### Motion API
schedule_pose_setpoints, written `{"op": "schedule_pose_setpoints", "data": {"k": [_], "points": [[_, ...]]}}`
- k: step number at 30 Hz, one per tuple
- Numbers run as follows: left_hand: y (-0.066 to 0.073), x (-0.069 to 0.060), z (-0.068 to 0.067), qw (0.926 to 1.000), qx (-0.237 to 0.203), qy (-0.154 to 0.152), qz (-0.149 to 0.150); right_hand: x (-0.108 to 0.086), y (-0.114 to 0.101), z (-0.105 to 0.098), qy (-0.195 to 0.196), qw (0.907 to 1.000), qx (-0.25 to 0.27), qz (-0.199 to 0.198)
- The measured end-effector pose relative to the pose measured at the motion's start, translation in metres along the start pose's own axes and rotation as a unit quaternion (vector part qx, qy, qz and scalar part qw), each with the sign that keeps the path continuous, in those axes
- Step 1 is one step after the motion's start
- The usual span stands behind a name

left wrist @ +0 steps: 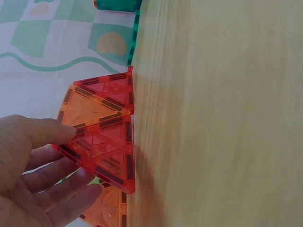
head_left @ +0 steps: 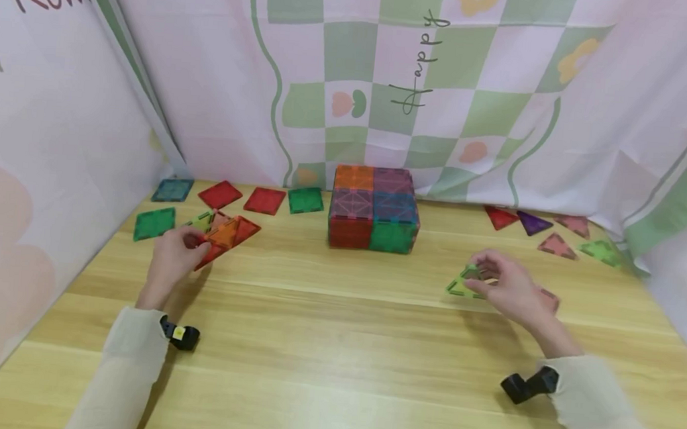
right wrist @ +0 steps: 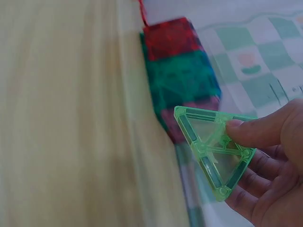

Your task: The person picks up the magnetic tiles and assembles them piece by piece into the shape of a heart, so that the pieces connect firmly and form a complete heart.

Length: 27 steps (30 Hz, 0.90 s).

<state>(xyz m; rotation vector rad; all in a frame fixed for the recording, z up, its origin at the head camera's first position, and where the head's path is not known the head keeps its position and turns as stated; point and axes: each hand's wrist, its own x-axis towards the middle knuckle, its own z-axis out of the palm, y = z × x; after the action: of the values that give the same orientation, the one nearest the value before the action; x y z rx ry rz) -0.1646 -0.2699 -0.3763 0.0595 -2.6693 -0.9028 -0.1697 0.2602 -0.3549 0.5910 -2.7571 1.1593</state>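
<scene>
At the left of the head view, my left hand (head_left: 175, 255) pinches joined triangular tiles. The left wrist view shows an orange triangle (left wrist: 90, 109) between two red ones, with the thumb on the near edge and the other fingers behind. My right hand (head_left: 508, 288) pinches a light green triangle (head_left: 464, 282) above the table; in the right wrist view the thumb lies on one side of the green triangle (right wrist: 213, 149). A pink tile (head_left: 549, 299) shows partly behind the right hand. The block of coloured tiles (head_left: 374, 210) stands between the hands at the back, touched by neither.
Left of the block lie a green square (head_left: 305, 200), red tiles (head_left: 264, 201), a blue tile (head_left: 172, 190) and another green one (head_left: 155, 224). At the back right are red (head_left: 500, 218), purple (head_left: 533, 223), pink (head_left: 558, 245) and green (head_left: 599, 252) triangles. Printed cloth hangs behind the table.
</scene>
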Motion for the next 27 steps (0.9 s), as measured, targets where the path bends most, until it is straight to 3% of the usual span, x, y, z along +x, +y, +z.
{"op": "schedule_pose_setpoints", "data": {"k": [4,9,18,21,27], "points": [[0.003,0.0,0.0,0.9998,0.003,0.014,0.013,0.004,-0.006,0.017,-0.009,0.9996,0.015,-0.021],[0.014,0.001,-0.001,0.9971,0.002,0.058,0.048,0.007,-0.01,0.029,-0.028,0.9994,0.015,-0.016],[0.051,0.001,0.0,0.9869,-0.003,0.107,0.121,0.011,-0.013,0.045,-0.048,0.9982,0.032,-0.014],[0.066,-0.001,0.005,0.9844,-0.012,0.103,0.142,0.012,-0.017,0.05,-0.048,0.9979,0.039,-0.018],[0.097,-0.008,0.02,0.9824,-0.044,0.054,0.174,0.014,-0.023,0.06,-0.062,0.9972,0.039,-0.014]]}}
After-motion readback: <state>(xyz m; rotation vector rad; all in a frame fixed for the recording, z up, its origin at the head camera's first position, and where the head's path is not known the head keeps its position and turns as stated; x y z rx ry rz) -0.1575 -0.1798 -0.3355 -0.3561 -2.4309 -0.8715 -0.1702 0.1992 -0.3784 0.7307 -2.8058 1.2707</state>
